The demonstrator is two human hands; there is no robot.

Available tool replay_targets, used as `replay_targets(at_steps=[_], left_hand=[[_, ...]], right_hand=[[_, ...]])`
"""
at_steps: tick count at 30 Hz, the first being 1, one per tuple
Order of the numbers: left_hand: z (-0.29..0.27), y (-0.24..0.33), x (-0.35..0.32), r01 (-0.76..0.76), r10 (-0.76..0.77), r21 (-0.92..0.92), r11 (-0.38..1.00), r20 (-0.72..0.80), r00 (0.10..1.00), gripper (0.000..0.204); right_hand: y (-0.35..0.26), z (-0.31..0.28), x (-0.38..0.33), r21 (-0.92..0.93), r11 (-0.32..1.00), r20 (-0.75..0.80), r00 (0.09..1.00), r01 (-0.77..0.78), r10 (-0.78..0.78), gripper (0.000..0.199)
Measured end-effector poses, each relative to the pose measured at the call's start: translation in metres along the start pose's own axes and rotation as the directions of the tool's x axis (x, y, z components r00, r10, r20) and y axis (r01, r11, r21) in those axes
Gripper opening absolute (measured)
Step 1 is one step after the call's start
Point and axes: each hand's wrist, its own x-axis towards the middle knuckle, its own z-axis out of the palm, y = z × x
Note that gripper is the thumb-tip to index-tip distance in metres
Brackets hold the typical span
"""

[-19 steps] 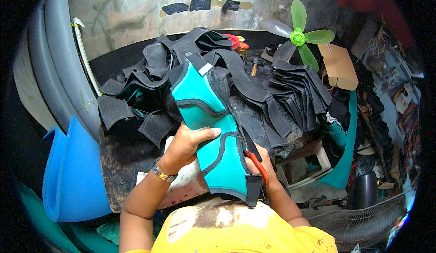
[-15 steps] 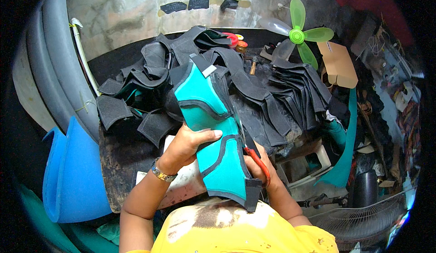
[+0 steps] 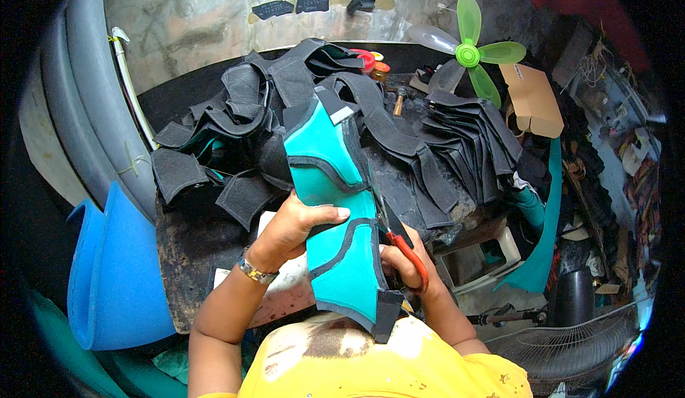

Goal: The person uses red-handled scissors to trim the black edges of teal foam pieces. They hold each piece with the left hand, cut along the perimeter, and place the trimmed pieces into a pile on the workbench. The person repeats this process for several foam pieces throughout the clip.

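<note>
Hands: left hand (image 3: 296, 228) clasps teal piece (image 3: 335, 205); right hand (image 3: 403, 264) grips scissors (image 3: 401, 237).

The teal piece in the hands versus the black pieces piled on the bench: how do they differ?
The teal piece is teal with black edging; the black pieces look black throughout. The teal piece is held up by the left hand, with scissors in the right hand; the black pieces lie stacked. Both look like padded fabric.

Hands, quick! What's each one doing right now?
Left hand: closed, fingers gripping the teal padded piece with black edging.
Right hand: closed on the red-handled scissors.
</note>
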Motion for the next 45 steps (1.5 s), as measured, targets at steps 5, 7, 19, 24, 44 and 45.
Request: replay_targets(at_steps=[5, 7, 19, 24, 44, 45], left_hand=[[0.003, 0.001, -0.001, 0.031, -0.031, 0.011, 0.999, -0.001, 1.0, 0.039], [0.001, 0.001, -0.001, 0.034, -0.034, -0.004, 0.999, 0.012, 0.999, 0.04], [-0.026, 0.009, 0.009, -0.226, 0.223, 0.052, 0.973, 0.053, 0.973, 0.023], [-0.024, 0.005, 0.008, -0.256, 0.25, 0.133, 0.958, 0.056, 0.967, 0.027], [-0.019, 0.001, 0.007, -0.178, 0.176, 0.087, 0.98, 0.025, 0.984, 0.032], [-0.02, 0.001, 0.008, -0.181, 0.18, 0.082, 0.98, 0.029, 0.983, 0.032]], right_hand=[[0.005, 0.001, 0.004, -0.003, 0.991, -0.012, 0.991, 0.136, -0.136, 0.044], [0.007, 0.002, 0.005, -0.022, 0.989, -0.03, 0.989, 0.143, -0.144, 0.044], [0.006, 0.003, 0.002, 0.018, 0.996, 0.046, 0.995, 0.09, -0.091, 0.028], [0.007, 0.004, 0.012, 0.07, 0.973, 0.085, 0.97, 0.221, -0.227, 0.023], [0.008, 0.001, 0.006, -0.017, 0.98, 0.042, 0.979, 0.199, -0.198, 0.031], [0.008, -0.001, 0.005, -0.06, 0.989, 0.045, 0.99, 0.138, -0.135, 0.03]])
